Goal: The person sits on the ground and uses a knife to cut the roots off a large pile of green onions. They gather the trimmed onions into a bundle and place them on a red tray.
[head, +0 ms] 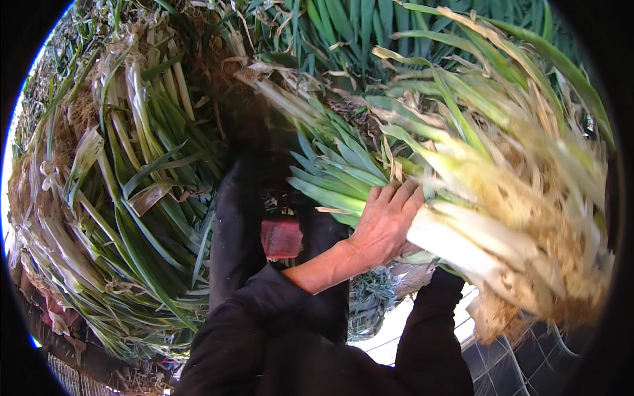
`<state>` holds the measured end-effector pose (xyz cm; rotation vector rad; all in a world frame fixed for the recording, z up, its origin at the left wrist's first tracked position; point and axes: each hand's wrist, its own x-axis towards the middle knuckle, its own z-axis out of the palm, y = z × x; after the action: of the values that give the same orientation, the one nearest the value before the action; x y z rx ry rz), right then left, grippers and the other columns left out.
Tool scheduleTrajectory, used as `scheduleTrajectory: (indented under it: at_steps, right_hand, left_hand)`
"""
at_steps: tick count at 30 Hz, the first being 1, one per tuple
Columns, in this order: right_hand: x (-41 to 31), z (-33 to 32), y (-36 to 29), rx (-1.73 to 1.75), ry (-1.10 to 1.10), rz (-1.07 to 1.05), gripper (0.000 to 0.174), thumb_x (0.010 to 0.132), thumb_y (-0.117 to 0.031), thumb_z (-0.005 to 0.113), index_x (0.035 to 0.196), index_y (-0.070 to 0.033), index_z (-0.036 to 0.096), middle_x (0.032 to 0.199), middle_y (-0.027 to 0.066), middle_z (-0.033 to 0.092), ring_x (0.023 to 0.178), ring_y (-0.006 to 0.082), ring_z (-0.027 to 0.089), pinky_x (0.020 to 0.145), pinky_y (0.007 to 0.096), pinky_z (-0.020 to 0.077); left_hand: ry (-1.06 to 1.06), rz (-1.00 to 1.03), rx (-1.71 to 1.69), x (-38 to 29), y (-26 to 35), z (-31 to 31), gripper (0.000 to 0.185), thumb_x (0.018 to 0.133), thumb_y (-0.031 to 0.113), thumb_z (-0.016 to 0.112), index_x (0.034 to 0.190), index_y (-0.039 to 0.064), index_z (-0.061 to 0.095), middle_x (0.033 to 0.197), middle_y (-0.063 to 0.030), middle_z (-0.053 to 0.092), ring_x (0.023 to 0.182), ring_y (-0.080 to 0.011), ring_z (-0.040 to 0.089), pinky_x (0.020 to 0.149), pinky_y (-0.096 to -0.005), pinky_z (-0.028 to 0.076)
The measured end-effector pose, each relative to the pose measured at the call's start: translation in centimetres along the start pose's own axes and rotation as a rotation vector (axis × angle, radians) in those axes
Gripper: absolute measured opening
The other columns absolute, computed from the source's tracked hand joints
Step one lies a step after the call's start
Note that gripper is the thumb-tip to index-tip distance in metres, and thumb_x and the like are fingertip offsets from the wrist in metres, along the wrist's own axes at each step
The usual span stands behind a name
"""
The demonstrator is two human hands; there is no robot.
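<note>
My left hand point(389, 222) lies with fingers curled over a bundle of leeks point(460, 242), where the white stalks turn to green leaves. The leaf ends point left, trimmed to slanted tips, and the shaggy roots point to the lower right. My right hand is out of sight; its dark sleeve point(438, 307) runs up beneath the bundle, which hides the hand. Beyond the bundle, loose pale and yellowed leaves point(495, 128) spread at the right, partly blurred.
A large heap of leeks point(143, 198) with roots outward stands at my left. More green leaves point(366, 29) fill the far side. A red object point(282, 239) sits between my dark trouser legs. Dark crates or mesh point(515, 361) with wire show at the lower right.
</note>
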<state>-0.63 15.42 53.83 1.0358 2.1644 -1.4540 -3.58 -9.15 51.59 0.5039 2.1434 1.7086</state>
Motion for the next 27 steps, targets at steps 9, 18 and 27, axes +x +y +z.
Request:
scheduleTrajectory:
  at_steps: [9,18,27]
  right_hand:
    - [-8.6,-2.6,-5.2,0.228,-0.003,-0.028,0.063,0.097,-0.058,0.044,0.124,-0.004,0.063,0.108,0.0192,0.069,0.097,0.0332,0.067,0.084,0.0466,0.0562]
    - [-12.3,-1.9,-12.6,0.280,-0.233,-0.151,0.068,0.097,-0.063,0.041,0.124,-0.005,0.062,0.108,0.0186,0.069,0.096,0.0327,0.067,0.083,0.0465,0.0564]
    - [-13.5,6.6,-27.4,0.262,-0.654,-0.384,0.072,0.096,-0.068,0.039,0.124,-0.005,0.061,0.107,0.0179,0.069,0.096,0.0322,0.067,0.083,0.0464,0.0567]
  left_hand:
    - [0.042,0.298,0.126,-1.2,16.0,-3.6,0.054,0.078,0.027,0.067,0.121,-0.002,0.054,0.132,-0.0321,0.053,0.118,-0.0455,0.056,0.094,-0.0515,0.045]
    - [0.341,0.382,0.218,-2.9,27.2,-8.9,0.060,0.078,0.022,0.064,0.125,-0.013,0.049,0.120,-0.0318,0.056,0.112,-0.0432,0.057,0.091,-0.0499,0.044]
    - [0.821,0.217,0.606,-11.3,35.8,-19.8,0.064,0.077,0.025,0.068,0.128,-0.011,0.052,0.113,-0.0231,0.060,0.105,-0.0355,0.062,0.088,-0.0448,0.047]
